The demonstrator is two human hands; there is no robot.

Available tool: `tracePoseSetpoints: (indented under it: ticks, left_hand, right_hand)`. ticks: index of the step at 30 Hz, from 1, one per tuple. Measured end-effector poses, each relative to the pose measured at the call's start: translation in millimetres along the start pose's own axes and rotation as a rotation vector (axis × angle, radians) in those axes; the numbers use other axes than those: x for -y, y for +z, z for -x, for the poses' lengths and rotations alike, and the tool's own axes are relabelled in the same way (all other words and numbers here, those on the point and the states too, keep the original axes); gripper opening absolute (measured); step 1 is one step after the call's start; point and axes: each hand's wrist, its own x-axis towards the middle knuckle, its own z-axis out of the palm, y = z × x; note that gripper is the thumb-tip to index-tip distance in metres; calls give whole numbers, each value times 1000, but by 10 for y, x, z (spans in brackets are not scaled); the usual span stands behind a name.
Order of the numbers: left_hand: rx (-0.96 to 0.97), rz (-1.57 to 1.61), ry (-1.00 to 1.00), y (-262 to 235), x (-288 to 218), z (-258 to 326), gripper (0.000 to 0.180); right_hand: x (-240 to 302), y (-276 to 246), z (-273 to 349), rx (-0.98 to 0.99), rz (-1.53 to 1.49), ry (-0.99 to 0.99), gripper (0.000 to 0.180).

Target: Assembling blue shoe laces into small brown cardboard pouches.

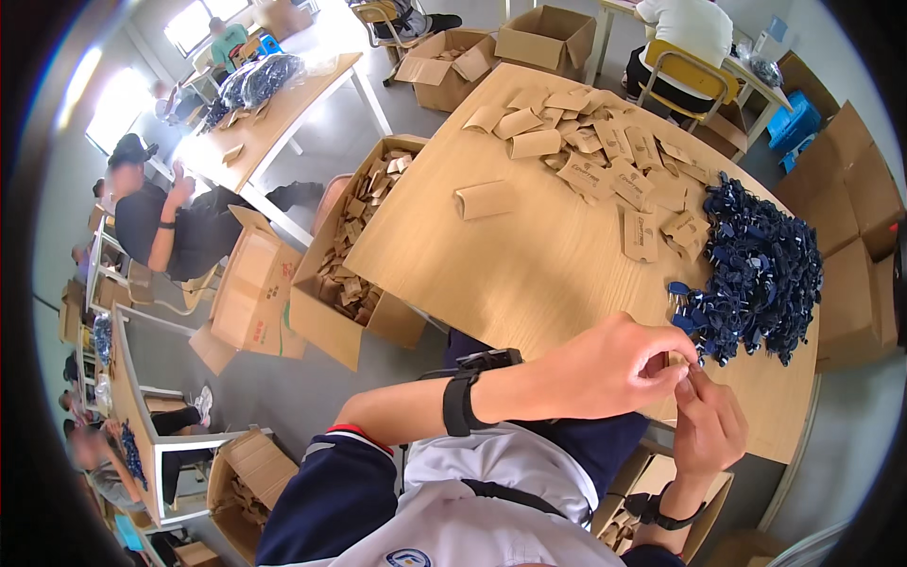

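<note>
My left hand (614,367) reaches across the near right part of the wooden table (425,246), fingers curled and pinched together. The fingertips of my right hand (709,420) meet them from below, also closed. A bit of something tan shows between the fingers, but the hands hide most of it. Right beyond them is a heap of small dark blue pieces (761,269), some with shiny metal ends. Brown kraft pillow boxes (614,146) are piled at the table's far side. One pillow box (487,200) lies apart, nearer the middle.
Against the table's left side stands an open carton (402,317) with many pillow boxes in it. Another open carton (248,293) is beside it. More cartons (546,40) stand beyond the table. A person (161,203) sits at the left; another (688,47) sits on a yellow chair behind.
</note>
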Motion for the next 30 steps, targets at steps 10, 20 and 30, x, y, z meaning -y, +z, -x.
tracePoseSetpoints:
  ticks: [10,20,30]
  left_hand:
    - [-382,322,199,281,151,-20,19]
    - [-423,34,272,290,177,103,22]
    - [171,398,-420,312,58,220,24]
  right_hand:
    - [132,215,-30,-183,-288,351,35]
    - [7,77,44,-30,-541,434,22]
    - [-275,59,490,499,-813,569,37]
